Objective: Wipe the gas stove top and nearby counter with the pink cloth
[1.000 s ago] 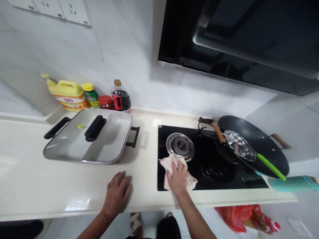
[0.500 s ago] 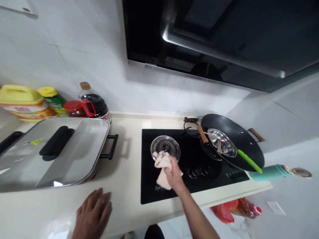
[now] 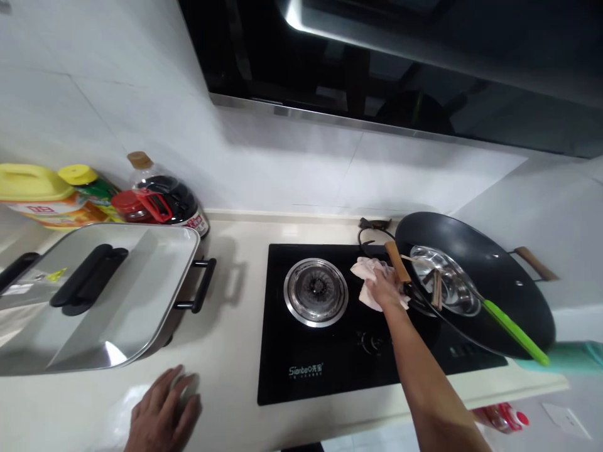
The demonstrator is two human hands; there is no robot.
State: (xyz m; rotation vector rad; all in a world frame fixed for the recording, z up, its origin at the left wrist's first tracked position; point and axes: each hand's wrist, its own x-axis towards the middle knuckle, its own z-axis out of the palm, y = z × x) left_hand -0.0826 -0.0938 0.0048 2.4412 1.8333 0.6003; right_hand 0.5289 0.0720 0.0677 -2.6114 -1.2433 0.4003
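My right hand (image 3: 386, 289) is closed on a pale cloth (image 3: 372, 269), pressing it to the black glass gas stove (image 3: 306, 351) just left of the wok's wooden handle. To the left of the cloth is the round metal burner (image 3: 315, 292), uncovered. My left hand (image 3: 162, 411) lies on the cream countertop (image 3: 230, 376) with its fingers stretched out, in front of the lidded electric pan, holding nothing.
A black wok (image 3: 494, 270) holding a steel bowl (image 3: 464, 301) and a green-handled utensil (image 3: 516, 329) sits on the right burner. At left stands a glass-lidded pan (image 3: 141, 301); behind it are a dark sauce bottle (image 3: 172, 194) and a yellow jug (image 3: 38, 188). A range hood (image 3: 377, 81) hangs above.
My right hand has slid the cloth from the left burner rightward to beside the wok. My left hand stays resting on the counter. The view has shifted slightly.
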